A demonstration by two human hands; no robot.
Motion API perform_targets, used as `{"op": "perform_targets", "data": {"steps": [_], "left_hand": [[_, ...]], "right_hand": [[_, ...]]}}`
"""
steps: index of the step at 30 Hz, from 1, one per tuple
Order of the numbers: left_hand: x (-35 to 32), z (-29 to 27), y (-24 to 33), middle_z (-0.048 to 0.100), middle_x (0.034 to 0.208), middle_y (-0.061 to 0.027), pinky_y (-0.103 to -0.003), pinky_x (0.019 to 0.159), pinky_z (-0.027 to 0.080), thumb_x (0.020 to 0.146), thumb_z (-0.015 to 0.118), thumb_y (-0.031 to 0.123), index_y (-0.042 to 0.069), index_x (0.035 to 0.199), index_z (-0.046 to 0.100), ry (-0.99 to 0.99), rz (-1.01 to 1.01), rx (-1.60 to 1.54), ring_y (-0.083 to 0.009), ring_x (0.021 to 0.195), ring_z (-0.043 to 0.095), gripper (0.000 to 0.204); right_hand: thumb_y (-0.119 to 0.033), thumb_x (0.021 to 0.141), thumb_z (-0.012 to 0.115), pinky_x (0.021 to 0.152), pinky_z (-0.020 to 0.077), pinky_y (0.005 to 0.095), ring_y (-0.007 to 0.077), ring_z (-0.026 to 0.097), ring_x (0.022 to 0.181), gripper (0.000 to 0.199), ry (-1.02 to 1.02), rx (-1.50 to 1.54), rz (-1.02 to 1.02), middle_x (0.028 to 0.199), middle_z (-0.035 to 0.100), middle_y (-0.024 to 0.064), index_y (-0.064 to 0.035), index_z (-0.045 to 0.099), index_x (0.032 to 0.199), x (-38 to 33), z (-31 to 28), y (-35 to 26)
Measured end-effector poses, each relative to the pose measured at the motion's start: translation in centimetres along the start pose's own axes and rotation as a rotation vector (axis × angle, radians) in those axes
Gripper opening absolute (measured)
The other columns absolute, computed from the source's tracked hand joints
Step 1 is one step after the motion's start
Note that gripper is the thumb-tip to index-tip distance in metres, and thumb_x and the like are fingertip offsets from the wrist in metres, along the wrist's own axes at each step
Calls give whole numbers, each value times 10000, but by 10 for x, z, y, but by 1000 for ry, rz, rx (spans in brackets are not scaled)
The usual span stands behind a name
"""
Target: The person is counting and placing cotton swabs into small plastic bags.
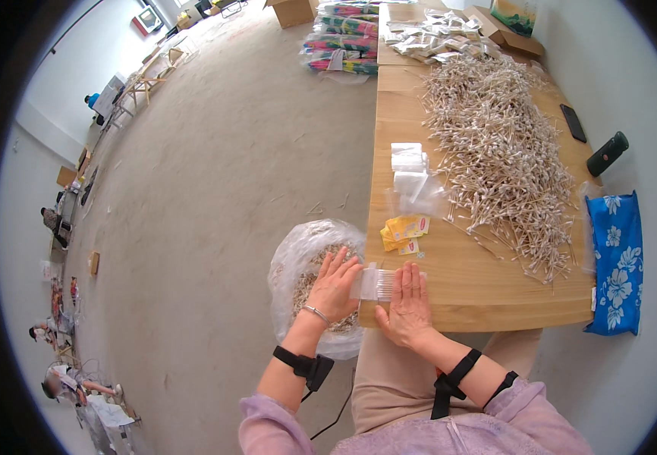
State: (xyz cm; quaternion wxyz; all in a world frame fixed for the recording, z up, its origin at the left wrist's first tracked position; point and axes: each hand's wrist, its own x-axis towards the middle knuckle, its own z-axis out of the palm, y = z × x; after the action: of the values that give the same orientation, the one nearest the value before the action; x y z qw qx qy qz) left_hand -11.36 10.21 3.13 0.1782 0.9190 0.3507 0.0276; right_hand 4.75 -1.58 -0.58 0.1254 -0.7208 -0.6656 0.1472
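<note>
A small flat row of cotton swabs (384, 284) lies at the table's left edge, partly inside a clear plastic bag (369, 280). My left hand (334, 287) is at the bag's outer side, fingers stretched out and pointing away from me; whether its thumb side pinches the plastic is hidden. My right hand (407, 307) lies flat on the table, its fingers straight and close together against the other end of the swabs. Below my left hand stands a large clear plastic sack (287, 262) with many loose swabs inside.
A big heap of loose cotton swabs (495, 144) covers the table's middle. Yellow packets (403, 231) and clear bags (412, 182) lie left of it. At the right are a blue floral package (614, 265), a dark bottle (608, 154) and a phone (573, 123).
</note>
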Motion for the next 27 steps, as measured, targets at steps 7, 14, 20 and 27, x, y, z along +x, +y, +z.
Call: {"op": "perform_targets", "data": {"steps": [7,14,20,27], "left_hand": [[-3,5,-2,468,1364,-110,-453,1168,126,629,745,153,74,1231,501,51,2,-56,-290,1386,269,654],[-1,1,0,459,1373,-99,-457,1166,124,626,738,149,98,1214,520,77,-4,-72,-284,1385,270,629],[-2,-2,0,457,1376,-95,-457,1166,117,620,752,172,97,1198,539,85,-2,-81,-282,1385,270,620],[-5,-8,-1,427,1402,-89,-452,1168,118,623,787,230,113,1238,528,76,-14,-69,-286,1392,252,678]], "right_hand": [[-404,805,602,1155,31,464,387,1,1428,967,-8,45,-25,1514,43,269,89,60,1437,5,0,-12],[-398,805,599,1155,30,468,390,4,1427,959,-14,47,-43,1512,45,272,89,68,1437,4,2,-14],[-394,817,587,1151,33,471,391,12,1427,946,9,55,-25,1509,53,280,103,68,1433,6,7,-17],[-396,818,594,1154,51,463,374,34,1430,926,9,25,-28,1514,74,261,85,100,1437,2,4,-9]]}}
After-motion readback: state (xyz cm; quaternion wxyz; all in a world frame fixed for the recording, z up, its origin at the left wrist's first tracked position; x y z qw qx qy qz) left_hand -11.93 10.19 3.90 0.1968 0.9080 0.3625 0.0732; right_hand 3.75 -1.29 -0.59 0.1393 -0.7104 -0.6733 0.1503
